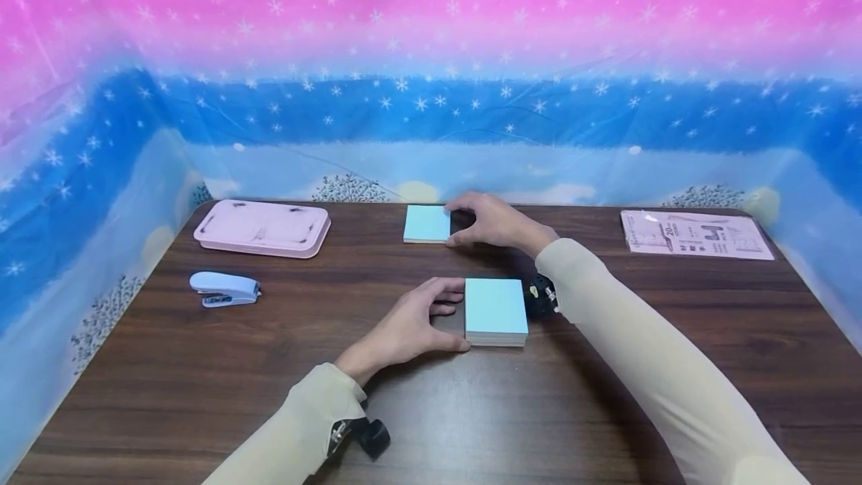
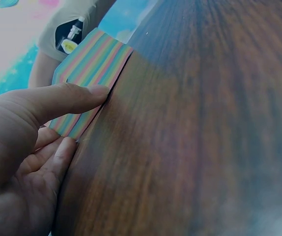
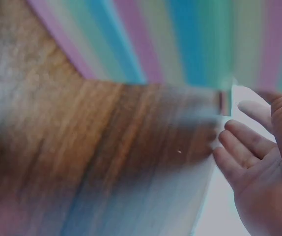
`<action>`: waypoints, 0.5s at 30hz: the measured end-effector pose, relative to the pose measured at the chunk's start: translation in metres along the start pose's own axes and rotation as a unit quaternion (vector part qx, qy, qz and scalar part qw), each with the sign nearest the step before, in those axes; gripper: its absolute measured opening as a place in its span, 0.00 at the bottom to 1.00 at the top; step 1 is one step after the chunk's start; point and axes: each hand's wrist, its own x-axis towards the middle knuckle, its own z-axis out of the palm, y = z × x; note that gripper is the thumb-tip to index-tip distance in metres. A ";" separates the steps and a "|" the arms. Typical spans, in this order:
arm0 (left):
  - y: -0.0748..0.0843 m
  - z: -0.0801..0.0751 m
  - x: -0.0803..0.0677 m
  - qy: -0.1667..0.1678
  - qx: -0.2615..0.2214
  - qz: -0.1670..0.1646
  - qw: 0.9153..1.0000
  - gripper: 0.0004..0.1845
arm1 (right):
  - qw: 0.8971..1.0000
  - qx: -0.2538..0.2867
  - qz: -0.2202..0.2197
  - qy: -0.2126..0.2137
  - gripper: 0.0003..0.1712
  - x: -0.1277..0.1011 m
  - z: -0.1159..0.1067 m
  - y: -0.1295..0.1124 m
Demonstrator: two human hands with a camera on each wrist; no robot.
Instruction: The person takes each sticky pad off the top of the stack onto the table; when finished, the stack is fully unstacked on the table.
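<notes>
The left hand (image 1: 404,328) rests on the dark wooden worktop (image 1: 202,365), its grip curled against the left side of the thick paper block (image 1: 496,310); thumb and fingers (image 2: 77,98) press its rainbow-striped edge. The right hand (image 1: 494,221) lies further out, its grip curved at the right edge of the thinner paper pad (image 1: 427,224), touching it. Well left of both grips are a blue stapler (image 1: 224,289) and a pink tray (image 1: 263,227).
</notes>
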 end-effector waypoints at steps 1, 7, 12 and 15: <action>0.001 0.000 0.000 0.001 -0.001 0.000 1.000 0.45 | 1.000 0.009 0.001 0.004 0.41 -0.002 -0.001 0.000; 0.002 0.002 0.000 0.004 0.001 -0.003 1.000 0.46 | 0.999 0.036 0.008 0.024 0.39 -0.020 -0.006 0.004; 0.002 0.003 0.000 0.005 0.004 -0.012 1.000 0.46 | 0.998 0.036 0.015 0.052 0.39 -0.040 -0.011 0.009; 0.001 0.003 0.000 0.005 0.007 -0.016 1.000 0.46 | 0.996 0.047 0.011 0.071 0.40 -0.055 -0.014 0.010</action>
